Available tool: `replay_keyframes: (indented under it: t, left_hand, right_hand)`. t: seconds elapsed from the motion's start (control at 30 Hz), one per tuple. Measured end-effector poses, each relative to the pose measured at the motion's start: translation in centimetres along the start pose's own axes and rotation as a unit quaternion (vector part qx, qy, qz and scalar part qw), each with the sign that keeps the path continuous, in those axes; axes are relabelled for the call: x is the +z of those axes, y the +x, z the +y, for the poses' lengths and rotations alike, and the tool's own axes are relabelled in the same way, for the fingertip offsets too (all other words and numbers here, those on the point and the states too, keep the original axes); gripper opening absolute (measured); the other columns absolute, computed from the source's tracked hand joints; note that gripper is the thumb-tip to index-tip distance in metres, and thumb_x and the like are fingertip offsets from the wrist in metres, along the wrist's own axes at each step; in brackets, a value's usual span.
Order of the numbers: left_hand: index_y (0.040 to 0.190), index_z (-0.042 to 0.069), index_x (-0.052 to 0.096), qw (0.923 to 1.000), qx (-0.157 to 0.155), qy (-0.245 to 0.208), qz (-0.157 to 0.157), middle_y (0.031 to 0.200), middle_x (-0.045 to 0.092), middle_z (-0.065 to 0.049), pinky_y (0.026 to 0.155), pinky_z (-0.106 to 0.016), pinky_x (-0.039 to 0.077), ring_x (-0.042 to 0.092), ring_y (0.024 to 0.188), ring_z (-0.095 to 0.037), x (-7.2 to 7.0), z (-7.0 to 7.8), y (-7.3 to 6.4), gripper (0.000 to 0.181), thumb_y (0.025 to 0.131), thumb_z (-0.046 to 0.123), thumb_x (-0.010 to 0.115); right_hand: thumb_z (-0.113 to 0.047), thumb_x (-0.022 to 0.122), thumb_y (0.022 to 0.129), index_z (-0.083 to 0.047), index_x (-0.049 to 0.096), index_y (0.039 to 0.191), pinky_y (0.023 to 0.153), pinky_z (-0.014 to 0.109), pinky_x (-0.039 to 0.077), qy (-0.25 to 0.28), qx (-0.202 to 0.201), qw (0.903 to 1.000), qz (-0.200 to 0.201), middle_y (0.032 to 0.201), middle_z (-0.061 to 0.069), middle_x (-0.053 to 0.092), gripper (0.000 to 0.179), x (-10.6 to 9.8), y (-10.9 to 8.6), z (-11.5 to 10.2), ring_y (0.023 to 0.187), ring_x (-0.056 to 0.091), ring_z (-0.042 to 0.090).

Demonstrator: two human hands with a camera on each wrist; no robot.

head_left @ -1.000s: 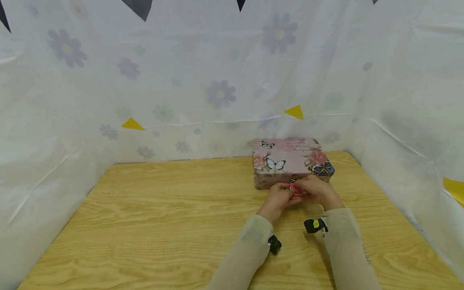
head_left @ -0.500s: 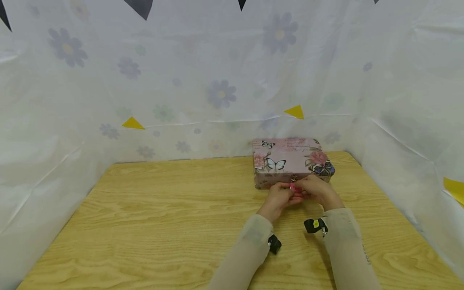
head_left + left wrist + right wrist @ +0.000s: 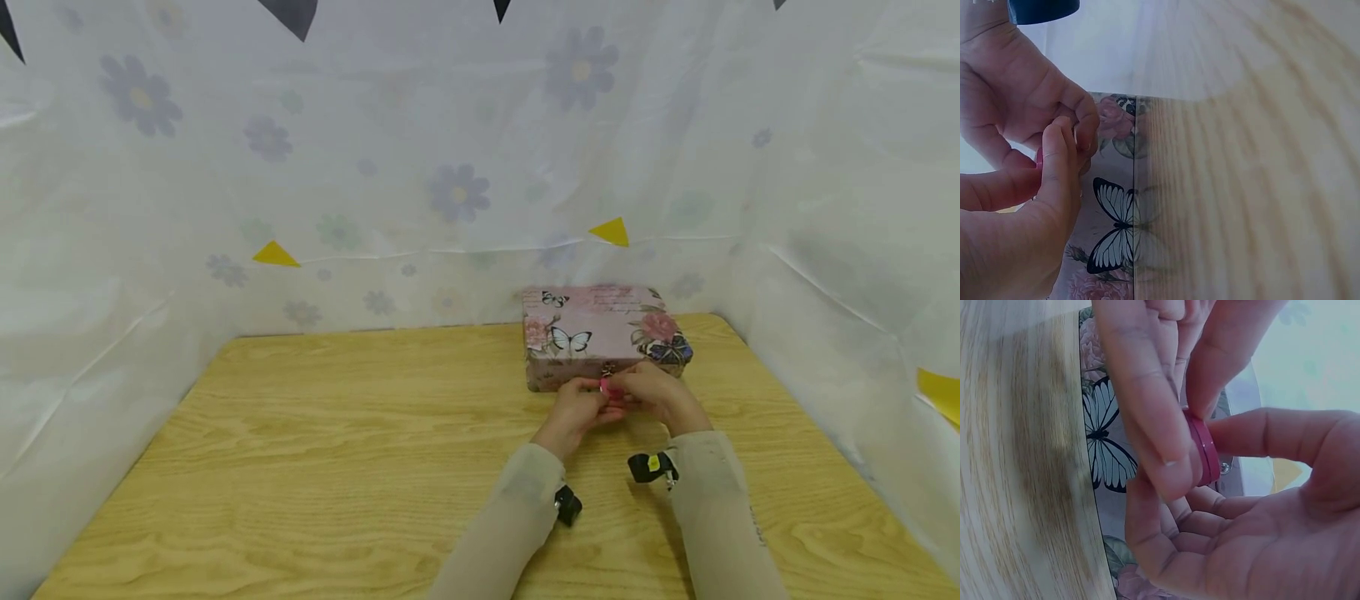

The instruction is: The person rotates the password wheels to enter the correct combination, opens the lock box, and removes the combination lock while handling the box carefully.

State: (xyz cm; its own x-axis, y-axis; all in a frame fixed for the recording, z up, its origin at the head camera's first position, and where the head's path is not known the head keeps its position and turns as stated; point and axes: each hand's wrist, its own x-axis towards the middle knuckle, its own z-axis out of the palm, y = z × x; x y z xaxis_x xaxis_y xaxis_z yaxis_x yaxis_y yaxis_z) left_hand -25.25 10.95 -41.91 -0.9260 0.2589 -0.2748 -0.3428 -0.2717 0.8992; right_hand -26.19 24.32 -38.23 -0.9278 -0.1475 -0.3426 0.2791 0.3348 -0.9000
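Note:
A pink tin box (image 3: pixel 592 329) with butterflies and roses on its closed lid stands at the back right of the table. Just under its small metal clasp (image 3: pixel 608 368) both hands meet on a small glossy pink piece (image 3: pixel 1207 450) with a seam round its edge. My left hand (image 3: pixel 576 417) grips it from the left, fingers across its face. From the right, my right hand (image 3: pixel 660 393) pinches it with thumb and fingers. Fingers cover most of the piece; in the left wrist view only a sliver of the pink piece (image 3: pixel 1039 158) shows.
The wooden table (image 3: pixel 337 450) reaches out to the left and front of the box. A white flowered sheet (image 3: pixel 390 167) hangs close behind the box and along both sides. Dark straps with small cameras (image 3: pixel 651 467) sit at the wrists.
Hardly anything differs: the box stays put, and both hands keep holding the pink piece at the clasp in nearly the same pose.

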Motion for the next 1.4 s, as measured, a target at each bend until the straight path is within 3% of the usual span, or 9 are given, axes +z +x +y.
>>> replay_keyframes:
  t: [0.23, 0.67, 0.97, 1.4]
  left_hand:
    - [0.112, -0.007, 0.052, 0.9999, 0.003, -0.01, -0.007, 0.09, 0.067, -0.026, 0.076, -0.038, 0.059, 0.068, 0.089, -0.036, 0.01, -0.01, -0.03, 0.022, 0.091, -0.013, 0.052]
    - [0.111, -0.007, 0.051, 0.9998, 0.008, -0.012, -0.01, 0.093, 0.067, -0.027, 0.078, -0.038, 0.058, 0.067, 0.092, -0.038, -0.02, -0.06, -0.05, 0.02, 0.092, -0.011, 0.053]
    - [0.109, -0.006, 0.051, 0.9999, 0.007, -0.008, -0.006, 0.09, 0.066, -0.024, 0.076, -0.036, 0.059, 0.068, 0.088, -0.036, -0.02, -0.16, 0.09, 0.021, 0.09, -0.013, 0.052]
    - [0.11, -0.006, 0.051, 0.9998, 0.004, -0.017, -0.012, 0.087, 0.067, -0.026, 0.077, -0.038, 0.059, 0.069, 0.086, -0.035, -0.03, -0.22, 0.22, 0.02, 0.091, -0.013, 0.051]
  right_hand:
    - [-0.01, 0.048, 0.095, -0.001, 0.058, 0.082, 0.061, 0.024, 0.05, 0.008, 0.012, 0.9999, -0.002, 0.066, -0.004, 0.05, 0.019, 0.14, -0.3, -0.21, 0.06, 0.051, 0.008]
    - [-0.007, 0.051, 0.094, 0.008, 0.063, 0.091, 0.063, 0.023, 0.053, 0.019, -0.008, 0.9997, -0.01, 0.072, -0.003, 0.057, 0.019, -0.05, -0.08, 0.09, 0.065, 0.057, 0.008]
    - [-0.005, 0.052, 0.093, 0.006, 0.065, 0.089, 0.065, 0.023, 0.054, 0.018, -0.005, 0.9998, -0.006, 0.076, -0.001, 0.059, 0.018, -0.1, -0.09, -0.01, 0.068, 0.058, 0.01]
    - [-0.01, 0.047, 0.094, 0.006, 0.057, 0.092, 0.062, 0.025, 0.052, 0.008, 0.009, 0.9999, 0.002, 0.069, -0.003, 0.054, 0.019, 0.09, -0.04, 0.05, 0.063, 0.056, 0.008]
